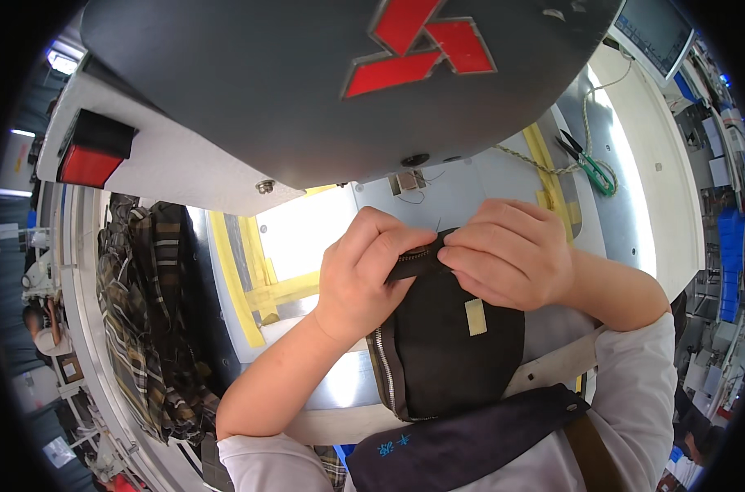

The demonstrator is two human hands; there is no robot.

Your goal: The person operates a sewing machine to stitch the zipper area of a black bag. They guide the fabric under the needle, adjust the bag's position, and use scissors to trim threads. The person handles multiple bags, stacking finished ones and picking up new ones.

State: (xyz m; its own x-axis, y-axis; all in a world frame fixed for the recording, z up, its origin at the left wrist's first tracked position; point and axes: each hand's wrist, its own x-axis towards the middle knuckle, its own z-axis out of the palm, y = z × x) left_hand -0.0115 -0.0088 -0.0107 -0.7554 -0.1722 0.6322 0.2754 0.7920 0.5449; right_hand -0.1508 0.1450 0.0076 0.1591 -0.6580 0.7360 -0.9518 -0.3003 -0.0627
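Observation:
Both hands are at the upper end of a black fabric pouch [446, 353] that lies toward me over the table's front edge. A silver metal zipper [382, 369] curves down its left side, and a small pale tape piece [476, 317] sticks to its face. My left hand [368, 266] pinches the pouch's top edge, where a short run of brassy zipper teeth [413, 256] shows beside the thumb. Close on its right, my right hand [508, 254] has thumb and fingers closed on the same edge. A thin loose thread end stands up between the hands.
A large dark sewing machine head [307, 90] with a red emblem overhangs the far side. Green-handled thread snips [595, 174] and a cord lie at right. Yellow tape [233, 271] borders the work plate. Plaid fabric [143, 312] is heaped at left; a screen [655, 33] stands upper right.

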